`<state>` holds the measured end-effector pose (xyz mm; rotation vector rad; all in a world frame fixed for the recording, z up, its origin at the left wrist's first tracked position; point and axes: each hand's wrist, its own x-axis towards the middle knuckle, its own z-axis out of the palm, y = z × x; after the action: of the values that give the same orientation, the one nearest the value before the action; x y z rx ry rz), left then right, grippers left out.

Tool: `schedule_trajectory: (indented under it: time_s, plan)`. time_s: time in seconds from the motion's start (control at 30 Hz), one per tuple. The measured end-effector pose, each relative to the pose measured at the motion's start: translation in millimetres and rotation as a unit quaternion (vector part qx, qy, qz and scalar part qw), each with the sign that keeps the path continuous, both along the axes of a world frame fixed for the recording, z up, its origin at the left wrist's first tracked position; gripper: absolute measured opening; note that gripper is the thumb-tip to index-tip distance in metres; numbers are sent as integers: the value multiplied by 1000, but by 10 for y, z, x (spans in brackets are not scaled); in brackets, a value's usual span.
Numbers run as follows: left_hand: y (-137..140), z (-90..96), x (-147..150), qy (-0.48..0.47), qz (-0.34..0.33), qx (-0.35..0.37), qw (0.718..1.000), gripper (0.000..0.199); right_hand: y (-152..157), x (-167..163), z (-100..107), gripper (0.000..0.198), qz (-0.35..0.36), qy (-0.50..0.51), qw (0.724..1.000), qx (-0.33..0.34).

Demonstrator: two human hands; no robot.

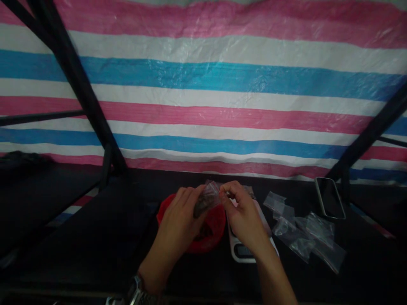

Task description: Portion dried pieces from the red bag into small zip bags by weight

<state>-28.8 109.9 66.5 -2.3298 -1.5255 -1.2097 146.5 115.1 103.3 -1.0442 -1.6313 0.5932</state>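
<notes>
Bag contents dim, perhaps dark pieces

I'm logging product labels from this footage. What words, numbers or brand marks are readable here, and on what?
None can be read.
Scale: its display is dark and blurred, no digits legible.
Small clear bag held by the left hand and right hand: no print visible.
Phone: screen blank.
Loose bags: no print legible.

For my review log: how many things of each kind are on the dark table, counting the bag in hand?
Small clear bag with dark contents, held by both hands: 1
Red bowl: 1
White scale: 1
Phone: 1
Pile of empty clear bags: 1, single bags too overlapped to count
Total: 5
</notes>
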Motion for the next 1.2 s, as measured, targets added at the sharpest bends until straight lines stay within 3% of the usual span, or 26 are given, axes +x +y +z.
schedule_trajectory:
  time_s: [0.13,0.3,0.43,0.57,0.67,0.8,0.97,1.13,1.2]
  plan:
    - [-43,-10,-454,72,53,-1,996,50,43,-299,-188,18,42,-66,997,-20]
    - [-54,-143,-669,92,53,-56,993,54,6,-431,-317,45,84,-210,973,-37]
    - [-49,-215,-697,94,55,-69,992,61,-13,-436,-333,62,72,-299,950,-42]
    - [-54,-237,-691,93,86,-64,990,64,-12,-435,-319,58,25,-345,937,-40]
    - [-76,-238,-648,104,100,-68,987,64,-19,-457,-310,56,36,-336,940,-43]
    - [-107,-248,-553,126,121,-82,981,57,-8,-509,-317,35,68,-283,955,-64]
    - [-123,-257,-512,134,122,-86,980,54,68,-419,-342,18,2,-306,949,-81]
    - [-160,-193,-508,171,155,-130,964,47,84,-256,-329,41,-52,-420,899,-116]
    - [-178,-159,-496,187,178,-145,955,49,76,-255,-321,51,-56,-434,891,-117]
